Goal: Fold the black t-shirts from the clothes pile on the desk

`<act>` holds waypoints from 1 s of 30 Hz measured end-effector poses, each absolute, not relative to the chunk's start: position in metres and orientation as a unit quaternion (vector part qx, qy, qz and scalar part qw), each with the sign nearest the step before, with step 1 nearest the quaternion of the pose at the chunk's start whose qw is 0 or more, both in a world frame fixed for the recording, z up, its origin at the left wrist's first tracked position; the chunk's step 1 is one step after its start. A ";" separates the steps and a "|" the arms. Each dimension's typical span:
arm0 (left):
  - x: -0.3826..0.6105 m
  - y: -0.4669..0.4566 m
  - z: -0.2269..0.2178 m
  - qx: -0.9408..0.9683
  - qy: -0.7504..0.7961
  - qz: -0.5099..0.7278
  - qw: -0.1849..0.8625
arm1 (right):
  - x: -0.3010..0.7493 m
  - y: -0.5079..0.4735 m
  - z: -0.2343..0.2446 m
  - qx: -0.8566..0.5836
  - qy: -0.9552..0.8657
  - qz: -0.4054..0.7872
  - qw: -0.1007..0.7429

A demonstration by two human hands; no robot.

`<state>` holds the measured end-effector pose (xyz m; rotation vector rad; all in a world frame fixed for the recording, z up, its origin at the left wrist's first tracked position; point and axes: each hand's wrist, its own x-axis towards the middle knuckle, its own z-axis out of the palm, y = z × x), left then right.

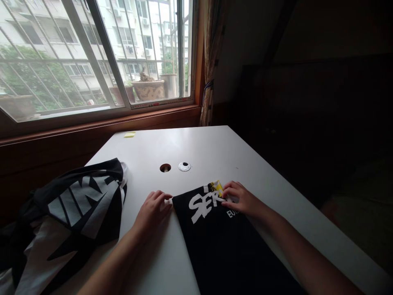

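A dark folded shirt [224,246] with white lettering and a yellow patch lies in a long strip on the white table, running toward me. At its far left corner is my left hand [155,209], thumb and fingers pinched on the edge, where a small white bit shows. My right hand [241,199] is on the far right part of the print, fingers and thumb closed on the cloth and covering some of the letters. The near end of the shirt runs out of view at the bottom.
A black, white and grey garment [82,205] lies heaped over the table's left side. The white table [147,147] has a round hole [165,168] and a round cap [184,166] beyond the shirt. A yellow paper slip [129,134] lies by the far edge, below a barred window [123,53].
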<state>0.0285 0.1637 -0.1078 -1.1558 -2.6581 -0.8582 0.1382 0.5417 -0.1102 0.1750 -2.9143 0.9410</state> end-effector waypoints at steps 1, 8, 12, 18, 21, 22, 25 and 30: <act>0.027 0.166 -0.109 -0.381 -0.879 -0.278 0.064 | 0.138 0.541 -0.112 0.059 -0.950 0.305 0.039; 0.031 0.178 -0.099 -0.365 -0.895 -0.250 0.062 | 0.137 0.533 -0.115 0.039 -0.954 0.285 0.086; 0.035 0.178 -0.095 -0.350 -0.902 -0.245 0.056 | 0.137 0.532 -0.116 0.037 -0.954 0.279 0.100; 0.040 0.181 -0.089 -0.319 -0.922 -0.210 0.064 | 0.135 0.534 -0.119 0.032 -0.958 0.273 0.088; 0.041 0.180 -0.088 -0.302 -0.931 -0.192 0.075 | 0.135 0.536 -0.120 0.031 -0.957 0.275 0.084; 0.040 0.179 -0.089 -0.301 -0.931 -0.192 0.078 | 0.135 0.536 -0.120 0.032 -0.957 0.275 0.084; 0.038 0.177 -0.094 -0.315 -0.922 -0.208 0.081 | 0.135 0.536 -0.120 0.035 -0.957 0.275 0.087; 0.035 0.178 -0.097 -0.354 -0.908 -0.211 0.072 | 0.135 0.535 -0.120 0.039 -0.956 0.274 0.093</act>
